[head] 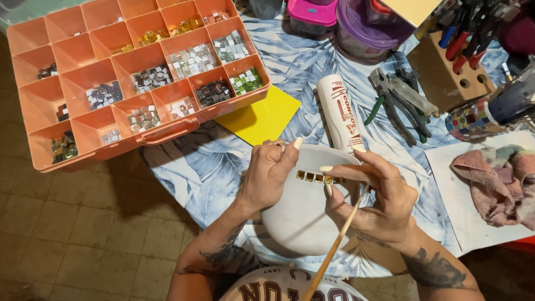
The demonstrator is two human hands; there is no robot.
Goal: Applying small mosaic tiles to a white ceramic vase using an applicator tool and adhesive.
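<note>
The left hand (270, 173) grips the round white clay pot (304, 214) over the lap, while the right hand (373, 195) pinches a thin wooden stick (334, 248) and presses a row of gold tiles (316, 177). Gluing tiles seems underway; another needs lining up straight. Farther off sits the orange plastic box of small tiles (134, 78).

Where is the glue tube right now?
In the head view the white glue tube lies on the leaf-print tablecloth right of centre, between the yellow sheet and the pliers, just above the white dish the hands work on.

Purple tub (368, 25) cut by top edge
</note>
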